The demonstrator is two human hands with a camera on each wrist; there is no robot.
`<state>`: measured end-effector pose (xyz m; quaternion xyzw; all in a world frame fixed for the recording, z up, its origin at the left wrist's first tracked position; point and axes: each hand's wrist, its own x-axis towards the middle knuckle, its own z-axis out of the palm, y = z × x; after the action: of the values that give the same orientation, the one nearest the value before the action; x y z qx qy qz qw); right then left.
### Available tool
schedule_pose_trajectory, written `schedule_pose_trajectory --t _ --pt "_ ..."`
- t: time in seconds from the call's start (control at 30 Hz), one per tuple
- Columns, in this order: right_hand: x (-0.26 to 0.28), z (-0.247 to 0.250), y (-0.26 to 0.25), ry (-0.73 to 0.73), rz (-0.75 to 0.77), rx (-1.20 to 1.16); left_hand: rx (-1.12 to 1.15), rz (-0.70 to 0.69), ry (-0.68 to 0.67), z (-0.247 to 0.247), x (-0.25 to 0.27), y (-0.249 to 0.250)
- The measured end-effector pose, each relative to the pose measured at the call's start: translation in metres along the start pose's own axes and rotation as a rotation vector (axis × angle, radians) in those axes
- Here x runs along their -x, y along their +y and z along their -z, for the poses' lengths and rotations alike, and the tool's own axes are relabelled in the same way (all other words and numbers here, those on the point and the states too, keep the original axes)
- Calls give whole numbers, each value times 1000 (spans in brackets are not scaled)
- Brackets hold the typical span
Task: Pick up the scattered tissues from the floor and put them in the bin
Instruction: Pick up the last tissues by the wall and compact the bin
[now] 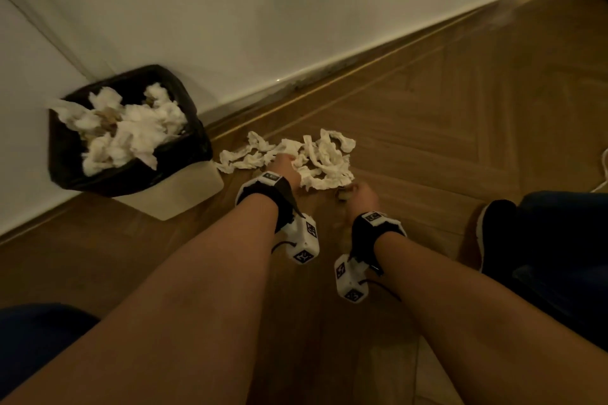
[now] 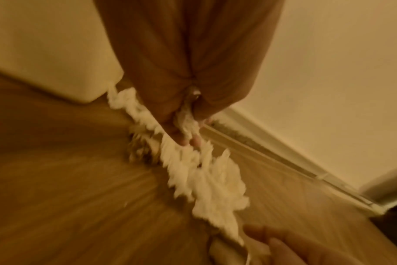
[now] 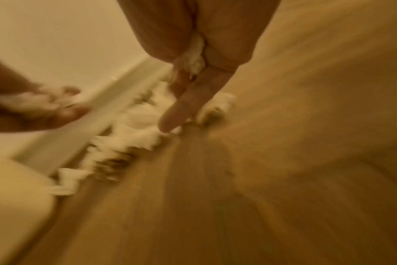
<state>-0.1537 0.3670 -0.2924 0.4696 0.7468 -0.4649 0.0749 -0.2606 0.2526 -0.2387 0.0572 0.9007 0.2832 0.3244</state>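
Tissues [image 1: 306,159], white and crumpled, are seen strewn in a loose heap on the wood floor [image 1: 444,102] at centre frame of the head view, just right of the bin [image 1: 184,194]. Bin is lined with a black bag [image 1: 65,154] and already heaped with more tissues [image 1: 131,128]; it stands at left of frame against the white wall [image 1: 296,10]. Left hand [image 1: 285,168] is lowered into the left part of the heap; in the left wrist view tissue is seen clenched between its curled fingers [image 2: 170,125]. Right hand [image 1: 360,196] is at the lower right edge of the heap; a wad is pinched in its palm in the right wrist view, one finger [image 3: 170,118] extended onto the tissues. Wrist views are motion-blurred.
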Motion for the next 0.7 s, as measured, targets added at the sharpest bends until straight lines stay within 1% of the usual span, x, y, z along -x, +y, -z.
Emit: schedule_pose_trajectory --t 0.07,0.1,0.17,0.23,0.3,0.37,0.43,0.5,0.6,0.63,0.7 --pt "6 2 -26 -35 59 -63 64 -87 28 23 6 8" --pt "9 3 -41 -42 115 -53 97 -125 14 35 12 12" --pt "18 4 -73 -25 275 17 223 -175 -70 58 22 15" --pt "31 4 -104 16 396 65 329 -184 -126 79 34 13" --pt "44 2 -134 14 465 141 293 -196 -93 98 46 10" --pt "55 -4 -162 -54 509 181 262 -206 -44 119 55 4" --pt "65 -13 -190 -115 528 142 273 -219 23 142 65 2" --pt "73 -25 -213 -123 533 118 268 -242 85 168 75 1" --pt "82 -42 -244 -138 571 192 234 -287 166 201 82 -2" --pt "86 -45 -253 -150 606 212 220 -282 181 210 85 -3" --pt "91 -49 -269 -185 690 271 216 -258 164 227 86 -6"
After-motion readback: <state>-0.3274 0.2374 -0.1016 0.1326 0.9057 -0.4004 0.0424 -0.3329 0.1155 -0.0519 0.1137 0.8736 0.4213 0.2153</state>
